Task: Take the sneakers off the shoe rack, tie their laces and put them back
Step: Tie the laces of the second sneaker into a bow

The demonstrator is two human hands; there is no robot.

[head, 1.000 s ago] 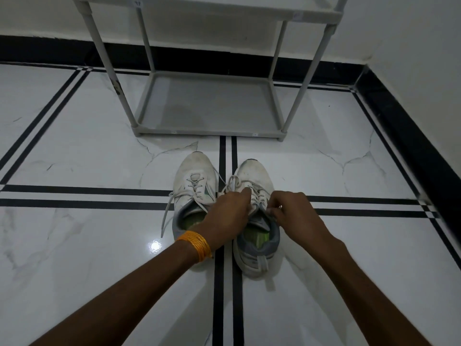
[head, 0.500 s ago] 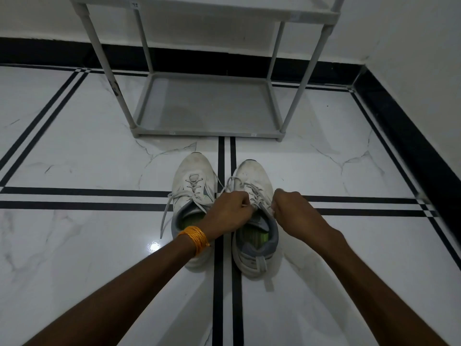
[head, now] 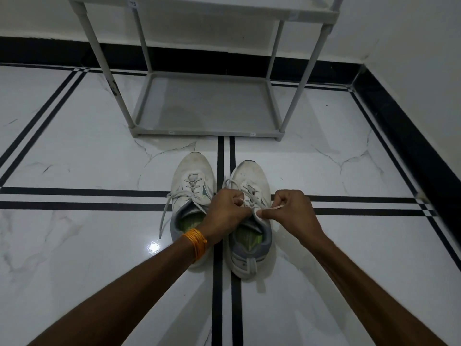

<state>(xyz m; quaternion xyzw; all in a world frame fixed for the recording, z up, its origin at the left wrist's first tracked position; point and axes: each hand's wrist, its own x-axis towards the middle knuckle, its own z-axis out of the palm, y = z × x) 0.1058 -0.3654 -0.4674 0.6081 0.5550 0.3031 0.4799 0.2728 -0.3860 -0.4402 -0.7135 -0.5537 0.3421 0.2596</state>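
Note:
Two white sneakers stand side by side on the floor, toes toward the rack. The left sneaker (head: 193,178) has loose laces; one lace end trails down its left side. Over the tongue of the right sneaker (head: 252,176) both my hands pinch its laces. My left hand (head: 224,211), with an orange bangle on the wrist, is closed on one lace. My right hand (head: 290,209) is closed on the other lace, whose end sticks out between the fingers. The grey shoe rack (head: 207,132) stands just beyond the sneakers, its bottom shelf bare.
The floor is white marble with black double stripes (head: 74,198). A black skirting and white wall (head: 409,71) close off the right side and the back, forming a corner behind the rack.
My hands have drawn slightly apart over the right sneaker, pulling its laces sideways. The right hand now shows a lace end sticking out. The sneakers have not moved.

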